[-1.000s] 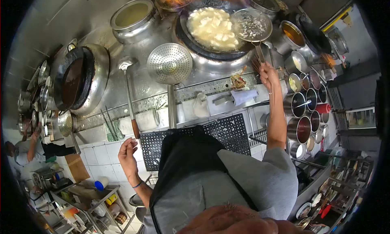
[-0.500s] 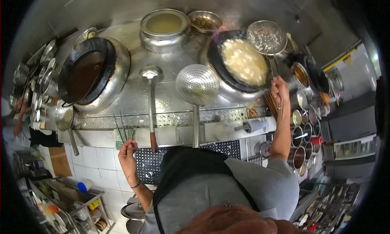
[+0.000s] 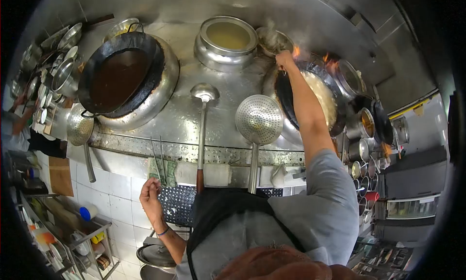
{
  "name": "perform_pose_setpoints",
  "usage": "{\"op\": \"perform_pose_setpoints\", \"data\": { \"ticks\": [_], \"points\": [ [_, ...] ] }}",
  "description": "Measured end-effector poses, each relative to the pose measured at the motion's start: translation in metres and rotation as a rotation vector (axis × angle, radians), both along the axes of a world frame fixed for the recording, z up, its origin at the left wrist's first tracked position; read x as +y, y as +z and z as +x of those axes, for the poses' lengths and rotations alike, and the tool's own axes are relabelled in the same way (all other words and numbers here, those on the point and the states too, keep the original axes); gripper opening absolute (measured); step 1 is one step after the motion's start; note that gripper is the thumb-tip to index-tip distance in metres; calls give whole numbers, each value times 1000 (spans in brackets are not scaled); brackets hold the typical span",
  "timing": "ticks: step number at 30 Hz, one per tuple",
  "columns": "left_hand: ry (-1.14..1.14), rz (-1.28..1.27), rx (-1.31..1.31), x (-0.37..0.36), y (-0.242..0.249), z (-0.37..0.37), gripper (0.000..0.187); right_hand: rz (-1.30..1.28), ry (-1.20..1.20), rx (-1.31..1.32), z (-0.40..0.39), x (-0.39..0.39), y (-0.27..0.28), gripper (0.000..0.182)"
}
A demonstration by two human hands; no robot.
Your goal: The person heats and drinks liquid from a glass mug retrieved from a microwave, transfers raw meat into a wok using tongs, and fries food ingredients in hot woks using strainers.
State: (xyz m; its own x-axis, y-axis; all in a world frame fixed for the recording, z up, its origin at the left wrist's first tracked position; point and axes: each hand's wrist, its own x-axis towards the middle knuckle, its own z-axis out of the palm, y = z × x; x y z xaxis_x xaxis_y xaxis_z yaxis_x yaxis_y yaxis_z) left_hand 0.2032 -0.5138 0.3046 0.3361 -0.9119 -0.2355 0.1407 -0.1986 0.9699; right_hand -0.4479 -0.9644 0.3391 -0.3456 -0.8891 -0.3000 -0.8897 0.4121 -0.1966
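My right hand (image 3: 284, 60) reaches across the wok (image 3: 286, 93) to a steaming metal bowl (image 3: 273, 39) at the back. Its fingers are closed at the bowl's near rim. Pale, bubbling liquid (image 3: 323, 95) fills the wok, partly hidden by my forearm. A round mesh skimmer (image 3: 350, 76) rests at the wok's right side. My left hand (image 3: 151, 195) hangs before the ledge with fingers curled together; whether they hold anything is hidden. Beside it, thin metal tongs (image 3: 159, 158) lie over a green cloth (image 3: 169, 172), seemingly apart from the fingers.
Orange flames (image 3: 296, 51) rise behind the wok. A second wok (image 3: 92, 68) holds dark liquid. Between them stand a metal pot (image 3: 225, 56), a ladle (image 3: 201, 129) and a perforated skimmer (image 3: 258, 119). Several sauce containers (image 3: 364, 168) line the right. Another person's arm (image 3: 22, 122) shows far left.
My right hand has left the mesh skimmer's handle and moved left and back to the metal bowl. The skimmer now rests right of the wok. The view has shifted; my left hand stays low.
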Motion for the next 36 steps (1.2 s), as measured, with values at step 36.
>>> {"op": "perform_pose_setpoints", "data": {
  "ticks": [36],
  "points": [
    [-663, -120, -187, 0, 53, -183, 22, -578, -342, -456, -36, 623, 72, 43]
  ]
}}
